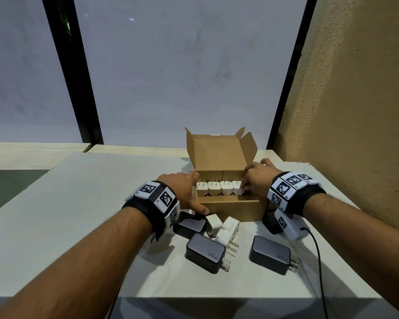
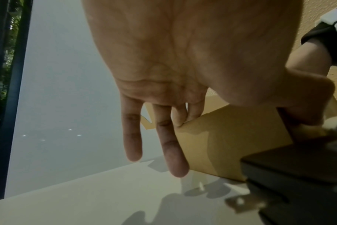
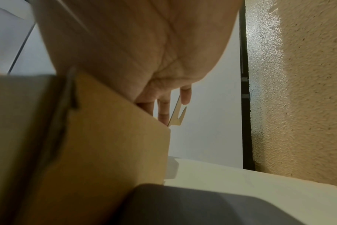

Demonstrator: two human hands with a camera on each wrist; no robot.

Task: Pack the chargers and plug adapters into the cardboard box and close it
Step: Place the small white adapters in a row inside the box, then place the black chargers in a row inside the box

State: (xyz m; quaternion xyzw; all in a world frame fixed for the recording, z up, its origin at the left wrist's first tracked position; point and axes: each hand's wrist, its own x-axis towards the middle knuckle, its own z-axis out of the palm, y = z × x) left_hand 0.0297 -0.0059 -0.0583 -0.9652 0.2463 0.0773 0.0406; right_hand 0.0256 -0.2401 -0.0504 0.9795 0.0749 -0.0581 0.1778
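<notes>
With the left hand spread flat against the open cardboard box and the right hand pinching the rightmost of four white adapters inside, a hard push could tip the row, while three dark chargers wait on the counter.

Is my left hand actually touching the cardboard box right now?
Touching. The left wrist view shows the left hand with fingers pressed on the cardboard box wall's top edge.

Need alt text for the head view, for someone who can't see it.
Both hands work at an open cardboard box holding four white plug adapters in a row: right hand on the rightmost, left hand against the box's left side. Dark 65W chargers and white adapters lie unpacked in front.
</notes>
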